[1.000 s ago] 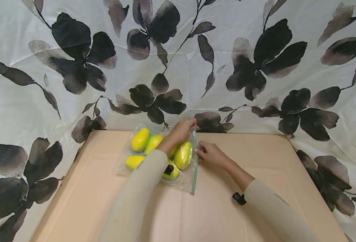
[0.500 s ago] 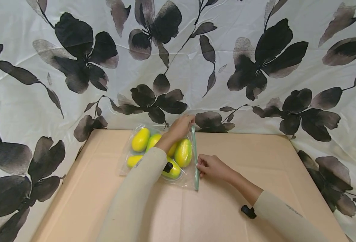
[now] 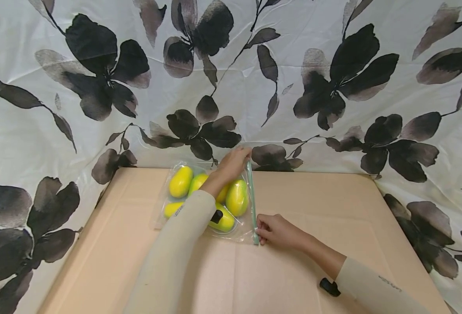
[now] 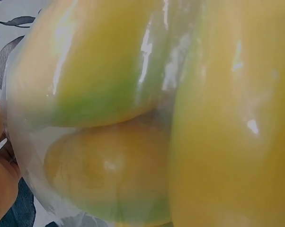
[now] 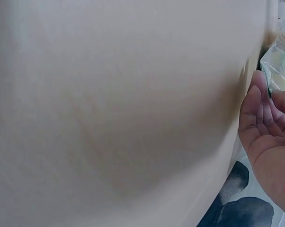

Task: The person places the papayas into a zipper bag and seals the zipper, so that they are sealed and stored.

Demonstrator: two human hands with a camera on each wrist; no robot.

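Observation:
A clear zip-top bag (image 3: 236,236) lies toward the back of the cardboard surface, with several yellow-green mangoes (image 3: 237,198) inside. Its green zip strip (image 3: 251,192) runs along the right side. At the strip's far end, my left hand (image 3: 234,165) holds the bag, its forearm crossing over the fruit; the fingertips are partly hidden. My right hand (image 3: 279,232) pinches the strip near its front end between thumb and fingers. The right wrist view has that pinch at the edge, with the right hand (image 5: 270,132) on the bag's green edge. Mangoes (image 4: 109,165) under shiny plastic fill the left wrist view.
The tan cardboard surface (image 3: 317,196) extends around the bag and toward the front. A white cloth with dark flowers (image 3: 262,104) hangs behind it and continues down both sides. Each wrist carries a small black camera (image 3: 330,287).
My right hand has slid along the zip strip toward me, from about its middle to near its front end. My left hand keeps its hold at the far end, with slight movement.

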